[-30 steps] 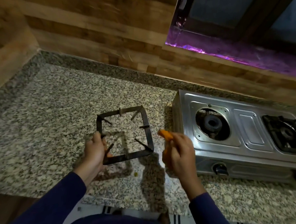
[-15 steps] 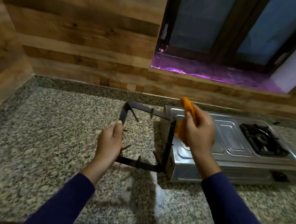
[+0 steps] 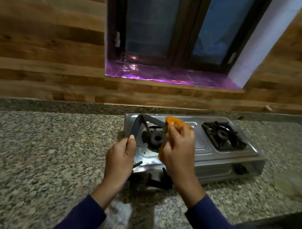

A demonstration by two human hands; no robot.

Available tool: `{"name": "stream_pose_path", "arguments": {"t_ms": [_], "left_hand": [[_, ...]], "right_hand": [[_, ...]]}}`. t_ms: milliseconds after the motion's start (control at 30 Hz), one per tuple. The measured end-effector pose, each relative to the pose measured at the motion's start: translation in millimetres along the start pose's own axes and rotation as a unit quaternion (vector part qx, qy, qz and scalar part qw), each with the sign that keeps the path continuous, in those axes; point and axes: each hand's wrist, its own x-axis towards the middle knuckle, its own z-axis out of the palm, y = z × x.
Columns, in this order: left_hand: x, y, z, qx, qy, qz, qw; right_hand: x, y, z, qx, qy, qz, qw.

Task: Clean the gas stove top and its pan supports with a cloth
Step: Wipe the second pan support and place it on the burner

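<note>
The left hand is closed around the left bar of a black square pan support, thumb extended up along the bar. The pan support is lifted and tilted, held above the left burner of the steel gas stove; its near bar shows below both hands, in front of the stove's front edge.

The right hand is closed on an orange cloth, which is pressed against the right side of the pan support. The cloth protrudes above the fingers and below the palm.

The stove stands on a speckled granite counter, right of centre, near the far wall. A second pan support sits in place over the right burner. The left burner is uncovered. A window is set in the wooden wall beyond the stove.
</note>
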Motion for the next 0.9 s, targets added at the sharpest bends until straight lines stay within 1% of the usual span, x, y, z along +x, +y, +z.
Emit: {"name": "stream_pose_path", "arguments": {"t_ms": [100,133,167,233,267,300,333,367,400,433,467,533,567,600,633,667,700,767,800,833,900], "left_hand": [[-7.3,8.8,37.0,0.028,0.005,-0.02,0.999],[-11.4,14.9,57.3,0.038,0.006,-0.025,0.999],[-14.5,18.7,67.8,0.043,0.009,-0.031,0.999],[-19.4,28.1,88.1,0.049,0.009,-0.029,0.998],[-22.5,36.3,99.7,0.056,0.01,-0.018,0.998],[-25.2,45.4,112.5,0.068,0.011,-0.006,0.998],[-26.8,52.4,120.2,0.078,0.007,0.007,0.997],[-28.4,59.5,129.0,0.084,0.002,0.017,0.996],[-30.1,66.1,141.1,0.085,0.0,0.024,0.996],[-31.4,69.9,149.8,0.086,0.001,0.022,0.996],[-32.9,72.4,157.8,0.092,0.006,0.017,0.996],[-37.3,75.0,170.8,0.11,0.02,0.004,0.994],[-38.6,75.8,175.5,0.116,0.03,-0.002,0.993],[-39.6,76.2,178.2,0.119,0.038,-0.012,0.992],[-39.2,77.1,178.2,0.119,0.043,-0.019,0.992],[-37.3,77.9,178.2,0.117,0.047,-0.022,0.992],[-35.6,79.0,177.5,0.113,0.044,-0.02,0.992],[-30.9,83.5,180.8,0.1,0.046,-0.019,0.994],[-28.5,86.6,182.8,0.084,0.046,-0.022,0.995],[-27.9,89.7,185.2,0.071,0.042,-0.029,0.996],[-27.1,92.4,192.6,0.058,0.022,-0.035,0.997]], "right_hand": [[-15.5,40.5,-14.3,0.031,-0.023,0.004,0.999],[-17.4,61.3,-24.8,0.066,-0.009,0.029,0.997],[-15.0,69.8,-34.9,0.122,0.019,0.074,0.99],[-3.8,84.4,-59.7,0.216,0.09,0.142,0.962],[3.0,93.3,-71.6,0.226,0.129,0.136,0.956],[10.3,104.1,-81.0,0.2,0.155,0.103,0.962],[17.2,112.5,-81.4,0.147,0.152,0.055,0.976],[21.9,120.9,-77.6,0.069,0.122,0.006,0.99],[24.4,130.1,-73.4,-0.006,0.074,-0.024,0.997],[23.2,136.8,-65.7,-0.068,0.03,-0.038,0.997],[20.5,145.4,-59.6,-0.117,0.0,-0.046,0.992],[6.3,162.5,-50.8,-0.144,-0.03,-0.065,0.987],[-4.3,167.8,-49.7,-0.121,-0.058,-0.072,0.988],[-14.8,170.9,-52.0,-0.071,-0.081,-0.078,0.991],[-23.7,172.9,-56.3,0.001,-0.081,-0.069,0.994],[-27.0,175.9,-62.8,0.078,-0.055,-0.039,0.995],[-25.0,175.8,-72.7,0.144,-0.015,0.008,0.989],[-3.3,179.9,-87.6,0.243,0.054,0.098,0.964],[13.3,180.5,-94.2,0.273,0.085,0.122,0.951],[28.6,181.0,-99.7,0.289,0.112,0.123,0.943],[52.1,176.3,-105.9,0.271,0.163,0.08,0.945]]}}
